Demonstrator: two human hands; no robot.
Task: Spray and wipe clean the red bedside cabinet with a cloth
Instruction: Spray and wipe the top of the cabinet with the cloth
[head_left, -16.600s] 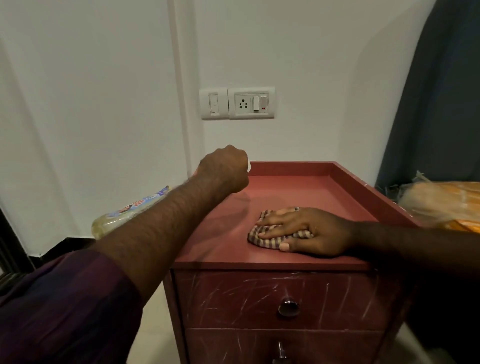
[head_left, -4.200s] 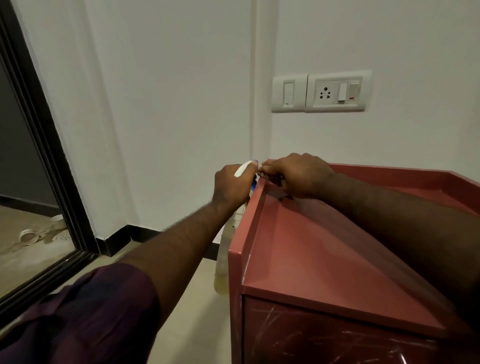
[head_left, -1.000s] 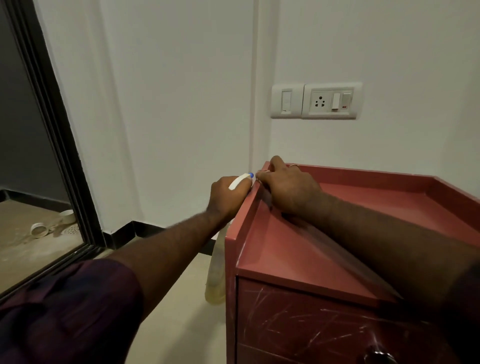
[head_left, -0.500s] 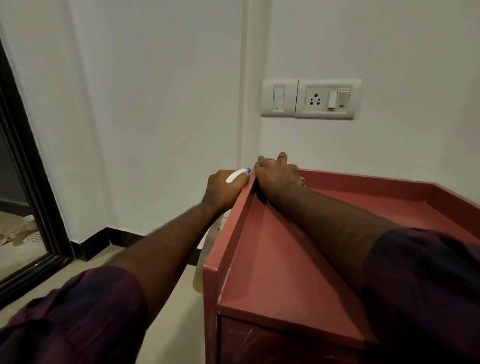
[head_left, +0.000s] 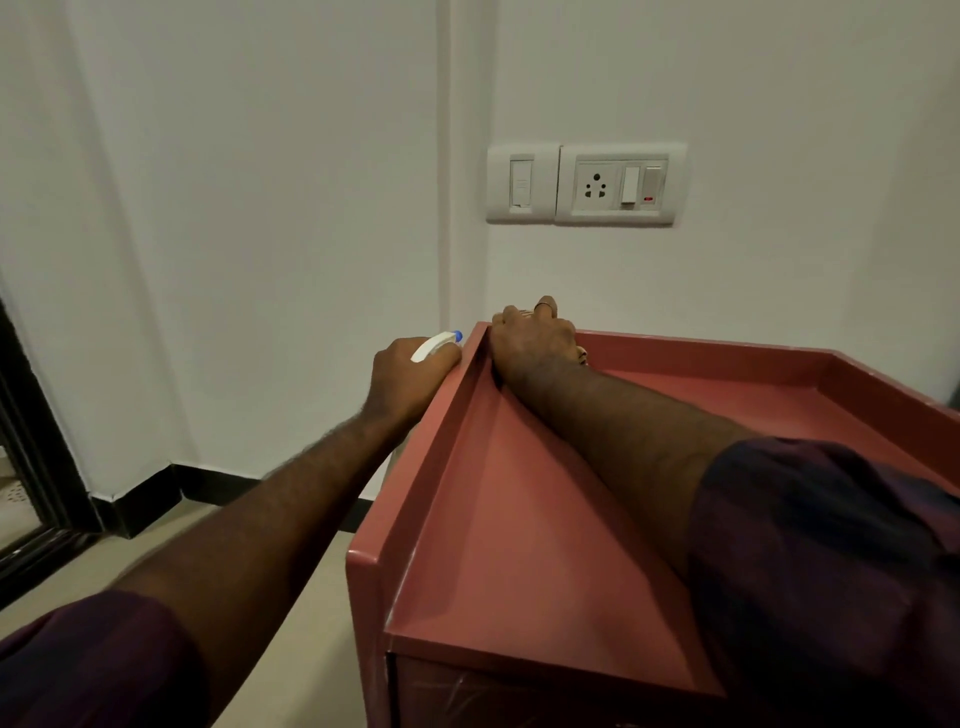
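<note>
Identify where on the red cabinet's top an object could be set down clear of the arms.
Two bare patches: near-left, between left rim and right forearm; far-right, between that forearm, back rim and right rim. Crowded: the far-left corner, where the right hand grips the cloth and the left hand holds the spray bottle.

Red cabinet (head_left: 519, 545), raised rim on left, back and right, standing on a pale floor (head_left: 291, 649) by a white wall (head_left: 260, 208), right hand (head_left: 535, 340) at the top's back left corner, cloth (head_left: 582, 356) edge showing beneath it, forearm across the top.
</note>
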